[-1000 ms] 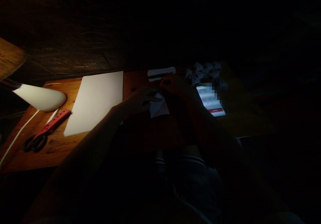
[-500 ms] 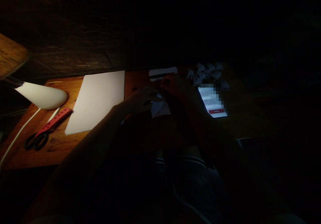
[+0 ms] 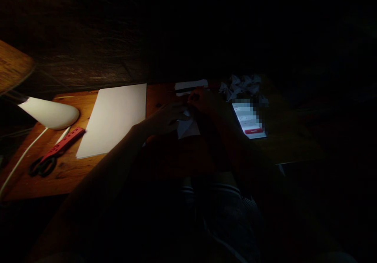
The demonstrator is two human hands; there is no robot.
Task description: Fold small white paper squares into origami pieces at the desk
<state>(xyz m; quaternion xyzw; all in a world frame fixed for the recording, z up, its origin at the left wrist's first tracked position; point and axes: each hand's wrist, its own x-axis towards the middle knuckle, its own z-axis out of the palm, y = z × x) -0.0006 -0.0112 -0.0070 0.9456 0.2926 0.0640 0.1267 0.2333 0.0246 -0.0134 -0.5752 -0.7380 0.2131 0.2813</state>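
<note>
A small folded piece of white paper (image 3: pixel 188 128) with visible crease lines lies on the wooden table in front of me. My left hand (image 3: pixel 170 115) rests over its left side, fingers stretched out across the upper part. At the paper's far end is my right hand (image 3: pixel 203 101), its fingers curled in a pinch close to the left fingertips. The paper's upper corner is hidden under the hands, and the dim light blurs the exact contact.
To the left lie a stack of white paper (image 3: pixel 118 115), scissors in a red cover (image 3: pixel 63 145) and a white lamp (image 3: pixel 51 112) with its cord. Cut paper strips (image 3: pixel 191 85) are beyond the hands. Right are a lit phone (image 3: pixel 249 121) and several folded paper pieces (image 3: pixel 243 85).
Both hands and the folded paper stay almost in place. The picture is slightly darker, and the phone's display has changed a little.
</note>
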